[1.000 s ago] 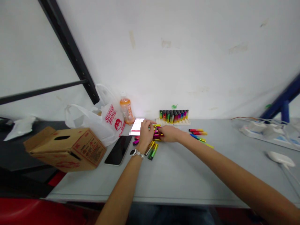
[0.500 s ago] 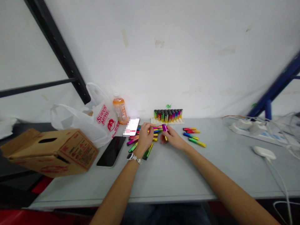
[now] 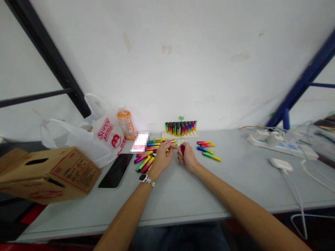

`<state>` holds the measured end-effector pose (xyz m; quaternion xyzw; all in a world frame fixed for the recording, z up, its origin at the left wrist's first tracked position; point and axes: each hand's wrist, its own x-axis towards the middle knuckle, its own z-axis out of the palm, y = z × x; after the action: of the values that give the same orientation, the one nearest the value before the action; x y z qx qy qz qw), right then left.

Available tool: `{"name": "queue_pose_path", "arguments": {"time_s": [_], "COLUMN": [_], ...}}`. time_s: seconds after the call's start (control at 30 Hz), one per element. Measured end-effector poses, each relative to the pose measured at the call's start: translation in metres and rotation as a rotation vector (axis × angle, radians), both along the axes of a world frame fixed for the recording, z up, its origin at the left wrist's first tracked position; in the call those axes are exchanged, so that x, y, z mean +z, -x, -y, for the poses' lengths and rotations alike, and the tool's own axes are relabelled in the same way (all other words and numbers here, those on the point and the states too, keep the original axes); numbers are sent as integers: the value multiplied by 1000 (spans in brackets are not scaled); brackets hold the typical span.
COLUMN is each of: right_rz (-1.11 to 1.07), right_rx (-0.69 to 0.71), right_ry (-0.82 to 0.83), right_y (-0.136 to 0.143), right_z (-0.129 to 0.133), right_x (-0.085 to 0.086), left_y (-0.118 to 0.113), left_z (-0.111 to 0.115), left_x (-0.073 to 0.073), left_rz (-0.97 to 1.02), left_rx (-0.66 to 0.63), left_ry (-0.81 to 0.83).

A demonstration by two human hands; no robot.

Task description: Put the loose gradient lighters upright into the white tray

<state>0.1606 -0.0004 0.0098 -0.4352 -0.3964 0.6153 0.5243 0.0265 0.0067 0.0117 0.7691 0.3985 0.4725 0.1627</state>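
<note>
Holding a purple-red tube (image 3: 182,149), glossy and metallic, roughly upright in the closed right hand (image 3: 187,157), at the centre of the frame. Just beside it, left hand (image 3: 163,157) half-curled with fingers bent over the near end of the loose tubes (image 3: 143,163); impossible to tell whether pinching anything. Slim, flattened and shiny, those tubes, in two-colour fades of green, red, blue, purple and yellow, fanned across one another left of centre. Behind, near mid-frame, black-topped lighters (image 3: 186,129) with the same mirror sheen, standing in rows in a pale, flat rack (image 3: 166,135). Underneath all this, smooth grey table (image 3: 188,202). In the left of the frame, creased brown cardboard box (image 3: 70,174) with an oval slot, thin crinkled white plastic bag (image 3: 110,134) with red print, and clear rounded bottle (image 3: 127,123) of orange liquid. On the left wrist, metal-link watch (image 3: 146,180). By count: one tube in the right hand; four in the separate row (image 3: 211,157) right of centre; at least ten in the left heap, partly hidden; roughly twenty lighters, too overlapped for certainty; two phones, one dark (image 3: 116,170), one bright and pixelated (image 3: 140,142); at right, one white power strip (image 3: 282,146) and one rounded white adapter (image 3: 281,164).
</note>
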Motion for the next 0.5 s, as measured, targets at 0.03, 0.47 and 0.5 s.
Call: {"name": "queue_pose_path", "arguments": {"time_s": [0.03,0.47,0.5], "right_rz": [6,-135,-118], "right_rx": [-14,118,101], "right_ry": [-24,66,59], "right_y": [1,-4,-3], "right_z": [0,3,3], "right_x": [-2,3,3], "left_y": [0,-1,-1], "left_z": [0,2,2], "left_x": [0,2,2], "left_rz": [-1,-8,-8], "left_rx": [1,-9,-11], "left_ry": [-3,29,31]}}
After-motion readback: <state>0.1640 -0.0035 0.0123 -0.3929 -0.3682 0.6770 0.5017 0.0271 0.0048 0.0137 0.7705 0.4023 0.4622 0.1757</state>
